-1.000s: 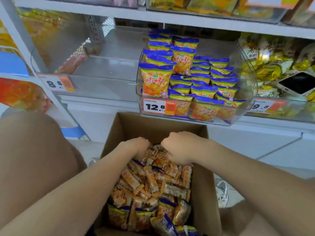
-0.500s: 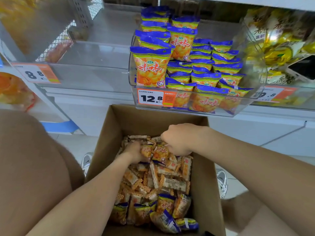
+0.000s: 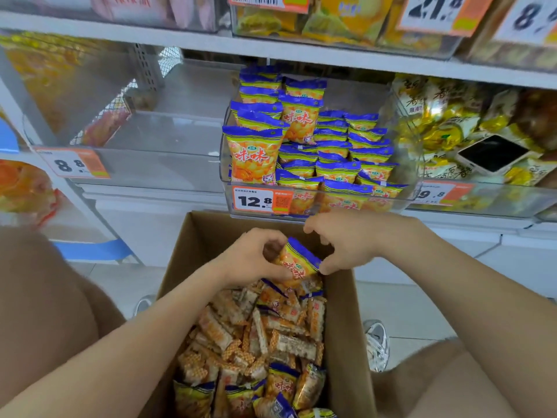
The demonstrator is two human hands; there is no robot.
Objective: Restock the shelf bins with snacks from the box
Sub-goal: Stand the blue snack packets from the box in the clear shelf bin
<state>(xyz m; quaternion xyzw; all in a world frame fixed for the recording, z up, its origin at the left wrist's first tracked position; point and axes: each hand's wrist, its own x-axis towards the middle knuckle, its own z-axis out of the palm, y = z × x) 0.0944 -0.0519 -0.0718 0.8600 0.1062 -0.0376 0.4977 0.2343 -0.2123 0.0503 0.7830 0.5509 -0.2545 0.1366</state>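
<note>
1. The shelf (image 3: 301,52) runs across, above and beyond the fingers, with clear bins side by side under it.
2. The box (image 3: 346,327) stands open on the floor under the fingers, its far wall just beyond them.
3. The middle bin (image 3: 224,164) sits straight beyond the fingers. It is stacked with blue-and-yellow packs (image 3: 337,152), and some stand upright at its left front.
4. The left bin (image 3: 156,170) is up and left of the left fingers. The right bin (image 3: 497,203), up and right of the right fingers, holds yellow bags.
5. The snacks (image 3: 265,333) lie heaped in the box, below the fingers and nearer the person. Most are orange-checked bars, with blue-and-yellow packs at the near end.
6. The left hand (image 3: 250,260) has its fingers and thumb curled round the left side of one pack (image 3: 298,260).
7. The right hand (image 3: 346,242) has its fingers curled over the pack's right side, with the thumb touching its corner.
8. A white shoe (image 3: 376,345) is on the floor, down and right of the right fingers, outside the box.
9. The pack hangs tilted between both sets of fingers, above the snacks at the box's far end.
10. A phone (image 3: 494,153) lies on the yellow bags, up and right of the right fingers.
11. The 12.8 tag (image 3: 260,202) is on the middle bin's front, just above the left fingers.
</note>
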